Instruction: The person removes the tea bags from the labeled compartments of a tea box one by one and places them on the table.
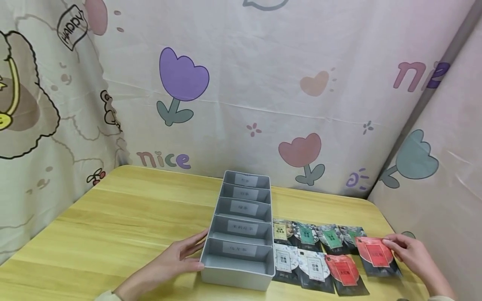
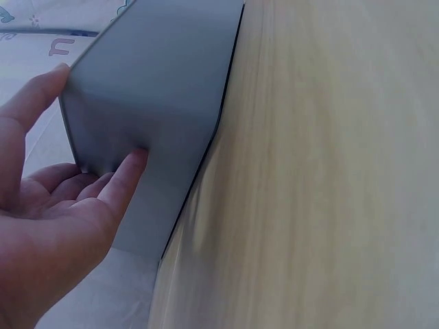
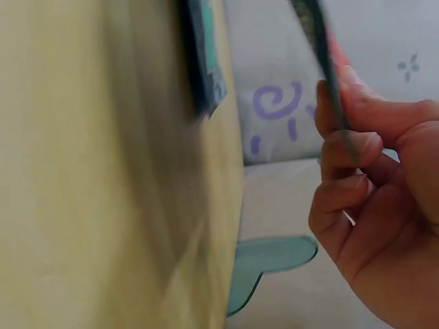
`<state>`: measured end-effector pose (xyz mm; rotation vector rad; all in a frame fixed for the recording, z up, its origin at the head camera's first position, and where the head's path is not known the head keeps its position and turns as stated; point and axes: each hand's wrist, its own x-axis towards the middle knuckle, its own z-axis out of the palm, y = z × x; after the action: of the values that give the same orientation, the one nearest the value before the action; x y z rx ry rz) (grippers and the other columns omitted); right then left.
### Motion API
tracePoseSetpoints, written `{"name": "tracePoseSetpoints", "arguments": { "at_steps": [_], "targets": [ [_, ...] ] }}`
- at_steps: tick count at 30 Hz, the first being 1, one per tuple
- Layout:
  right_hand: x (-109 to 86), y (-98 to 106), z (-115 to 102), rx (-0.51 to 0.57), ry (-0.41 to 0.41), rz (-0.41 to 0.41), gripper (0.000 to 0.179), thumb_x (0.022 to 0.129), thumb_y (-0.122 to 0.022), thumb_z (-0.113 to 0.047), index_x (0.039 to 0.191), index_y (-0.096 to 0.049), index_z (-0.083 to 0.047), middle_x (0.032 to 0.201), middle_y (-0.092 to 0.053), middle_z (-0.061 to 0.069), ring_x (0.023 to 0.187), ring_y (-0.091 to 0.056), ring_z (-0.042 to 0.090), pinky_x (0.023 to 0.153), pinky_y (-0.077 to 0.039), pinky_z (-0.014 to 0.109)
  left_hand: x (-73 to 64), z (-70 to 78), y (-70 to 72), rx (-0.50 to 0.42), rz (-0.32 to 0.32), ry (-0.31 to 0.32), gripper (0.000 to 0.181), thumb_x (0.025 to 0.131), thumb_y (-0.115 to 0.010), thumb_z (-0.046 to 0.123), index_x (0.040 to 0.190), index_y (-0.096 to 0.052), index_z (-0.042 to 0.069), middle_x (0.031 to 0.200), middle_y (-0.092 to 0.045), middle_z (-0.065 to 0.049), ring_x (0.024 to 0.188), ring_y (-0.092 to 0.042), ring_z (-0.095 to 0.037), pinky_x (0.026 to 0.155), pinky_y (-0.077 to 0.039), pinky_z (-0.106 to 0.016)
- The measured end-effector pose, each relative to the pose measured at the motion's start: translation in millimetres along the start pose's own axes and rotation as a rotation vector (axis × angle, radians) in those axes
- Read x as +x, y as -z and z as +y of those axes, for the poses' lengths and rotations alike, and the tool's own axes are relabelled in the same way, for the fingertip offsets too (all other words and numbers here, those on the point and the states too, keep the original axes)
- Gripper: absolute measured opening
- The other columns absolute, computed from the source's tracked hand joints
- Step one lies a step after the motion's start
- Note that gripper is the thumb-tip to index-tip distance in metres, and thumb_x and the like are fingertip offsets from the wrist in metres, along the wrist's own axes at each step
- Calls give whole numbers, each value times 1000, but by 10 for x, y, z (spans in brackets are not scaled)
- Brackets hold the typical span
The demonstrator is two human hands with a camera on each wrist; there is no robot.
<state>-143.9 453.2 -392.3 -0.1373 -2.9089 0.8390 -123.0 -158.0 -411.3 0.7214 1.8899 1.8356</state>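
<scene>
A grey divided box point(image 1: 238, 283) stands on the table, its compartments labelled with white strips. My left hand point(image 1: 180, 255) touches the box's left wall near the front corner, thumb by the rim; in the left wrist view, fingertips point(image 2: 139, 156) press the grey wall. To the right, my right hand point(image 1: 412, 251) pinches a red-and-black tea packet point(image 1: 378, 256) by its upper right edge. That packet appears edge-on in the right wrist view, raised off the table between thumb and fingers. Another red tea packet point(image 1: 343, 274) lies just left of it.
Two white-labelled packets point(image 1: 315, 269) lie in the front row beside the box. Behind them are a yellow-labelled packet point(image 1: 281, 230) and several green-labelled ones point(image 1: 331, 238). A printed curtain point(image 1: 233, 142) hangs behind the wooden table point(image 1: 150, 209).
</scene>
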Motion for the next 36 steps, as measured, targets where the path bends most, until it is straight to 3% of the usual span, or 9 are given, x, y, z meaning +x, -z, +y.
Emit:
{"name": "tracePoseSetpoints", "arguments": {
  "at_steps": [6,12,16,24,30,33,36],
  "targets": [
    [-28,-39,147,23,-33,-79,23,96,-61,-15,97,-65,7,61,-47,0,53,-43,10,47,-37,23,1,-7,2,-8,-3,-9,74,94,-60,5,154,-16,1,157,-11,-21,140,-15,-42,103,-33,-14],
    [-18,-115,210,18,6,-132,17,93,-63,-8,97,-67,8,64,-55,0,55,-45,7,49,-40,22,-8,-3,14,-6,-1,-9,74,95,-60,5,153,-15,0,157,-11,-21,140,-15,-42,103,-32,-14],
    [-12,-144,236,45,25,-188,17,93,-63,-8,98,-68,8,59,-53,0,53,-46,7,49,-41,22,-14,-14,30,3,-1,-16,73,95,-59,5,153,-15,-1,157,-10,-22,139,-16,-41,103,-32,-14],
    [-18,-157,208,128,18,-261,20,91,-67,-13,93,-66,7,61,-53,0,52,-49,8,48,-43,21,-22,-19,45,0,-6,-19,71,96,-58,5,153,-15,-1,157,-10,-23,140,-18,-40,104,-32,-14],
    [6,-192,201,77,-33,-237,27,84,-76,-24,89,-69,2,69,-56,-1,56,-47,10,50,-40,21,-27,-14,40,7,-1,-19,72,96,-58,5,153,-15,-1,157,-10,-23,139,-17,-41,104,-31,-14],
    [26,-198,200,57,-59,-226,32,81,-78,-26,91,-69,3,72,-56,0,59,-46,10,51,-39,21,-27,-20,42,13,-2,-26,71,96,-58,5,153,-16,-1,157,-10,-23,140,-21,-34,104,-31,-14],
    [35,-201,210,38,-71,-218,37,81,-78,-27,94,-68,6,73,-54,-1,61,-45,11,52,-39,22,-31,-27,44,14,-7,-33,71,96,-57,5,153,-15,-1,157,-10,-24,139,-28,-17,104,-31,-14]
  ]
}}
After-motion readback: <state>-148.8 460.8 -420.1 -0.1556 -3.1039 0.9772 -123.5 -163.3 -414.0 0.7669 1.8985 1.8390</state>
